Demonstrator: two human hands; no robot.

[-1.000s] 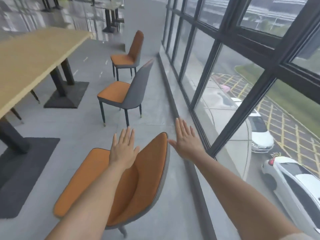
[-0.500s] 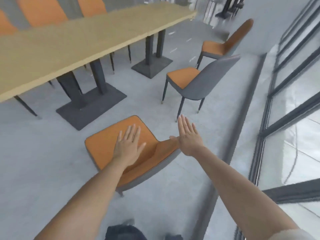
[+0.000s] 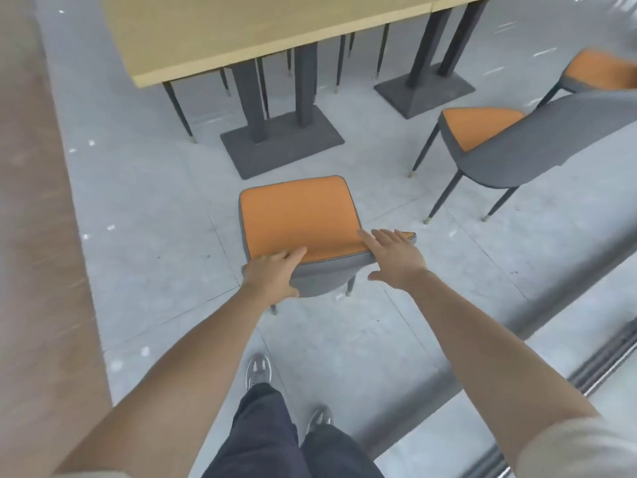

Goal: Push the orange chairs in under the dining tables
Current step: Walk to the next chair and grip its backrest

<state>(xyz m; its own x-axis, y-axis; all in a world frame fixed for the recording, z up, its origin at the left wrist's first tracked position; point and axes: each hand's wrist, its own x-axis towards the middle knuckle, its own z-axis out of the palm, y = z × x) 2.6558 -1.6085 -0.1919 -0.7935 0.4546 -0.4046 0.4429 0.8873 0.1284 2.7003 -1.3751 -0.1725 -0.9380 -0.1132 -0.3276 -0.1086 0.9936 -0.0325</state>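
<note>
An orange chair (image 3: 296,215) with a grey back stands just in front of me, its seat facing the wooden dining table (image 3: 262,25). My left hand (image 3: 270,276) grips the left end of the chair's backrest top. My right hand (image 3: 393,257) lies on the right end of the backrest, fingers spread over its edge. The chair stands clear of the table, short of the table's dark pedestal base (image 3: 282,143).
A second orange chair (image 3: 510,143) stands pulled out at the right, a third (image 3: 599,70) beyond it. Another pedestal base (image 3: 424,91) and thin chair legs show under the table. A window track (image 3: 606,357) runs at lower right. My shoes (image 3: 258,370) are below.
My view swung left and down to face the table. Both hands dropped from open above the chair onto the backrest top, the left one closing on it.
</note>
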